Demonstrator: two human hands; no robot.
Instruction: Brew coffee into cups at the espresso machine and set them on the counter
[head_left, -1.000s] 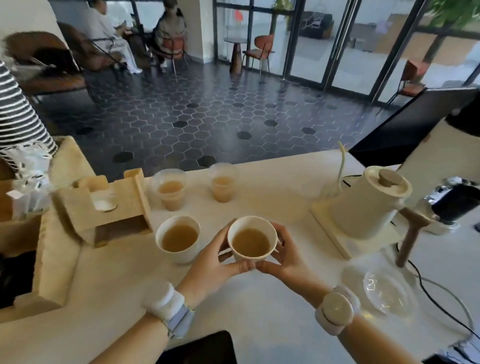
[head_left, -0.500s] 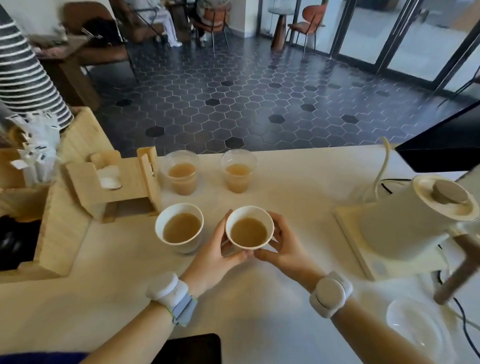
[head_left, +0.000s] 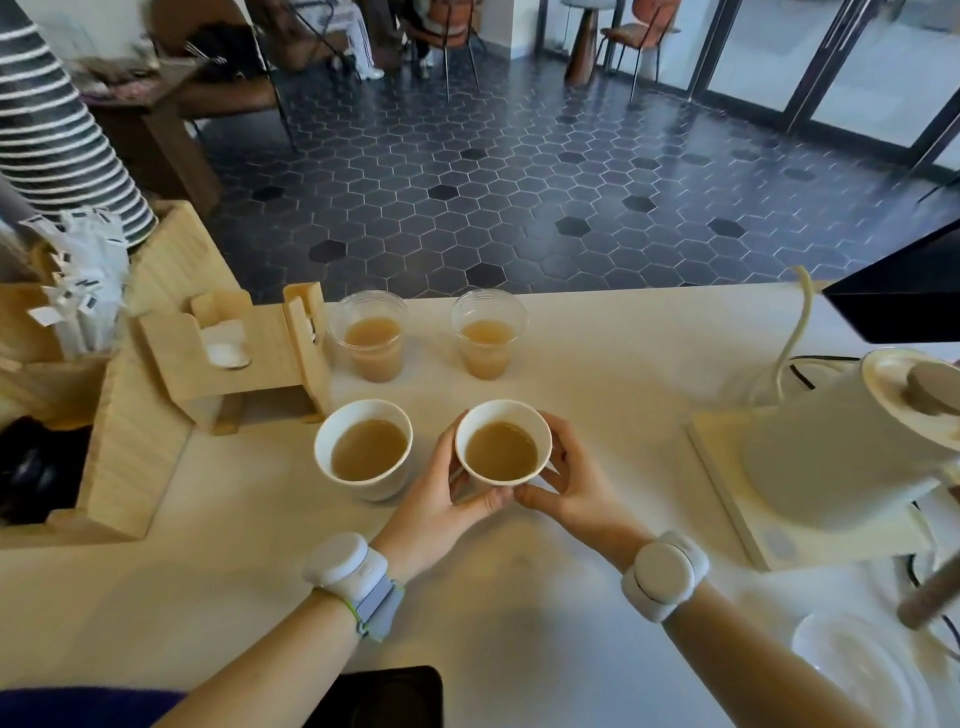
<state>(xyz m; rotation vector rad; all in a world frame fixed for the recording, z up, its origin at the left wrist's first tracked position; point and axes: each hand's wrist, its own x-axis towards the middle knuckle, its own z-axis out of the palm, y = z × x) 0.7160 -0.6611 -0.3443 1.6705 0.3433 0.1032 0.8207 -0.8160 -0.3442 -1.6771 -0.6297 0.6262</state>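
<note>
On counter (head_left: 597, 364), my left hand (head_left: 436, 499) and right hand (head_left: 571, 488) still cupped the cup (head_left: 503, 441), now lowered beside second cup (head_left: 363, 448); placement nearly done.

Left hand (head_left: 436, 512) and right hand (head_left: 574, 488) cup white paper cup (head_left: 503, 441) of coffee, apparently resting on counter (head_left: 597, 374). Second paper cup (head_left: 363, 449) just left. Two clear plastic cups (head_left: 371, 343) (head_left: 488, 332) behind. Kettle (head_left: 852, 447) far right.
</note>
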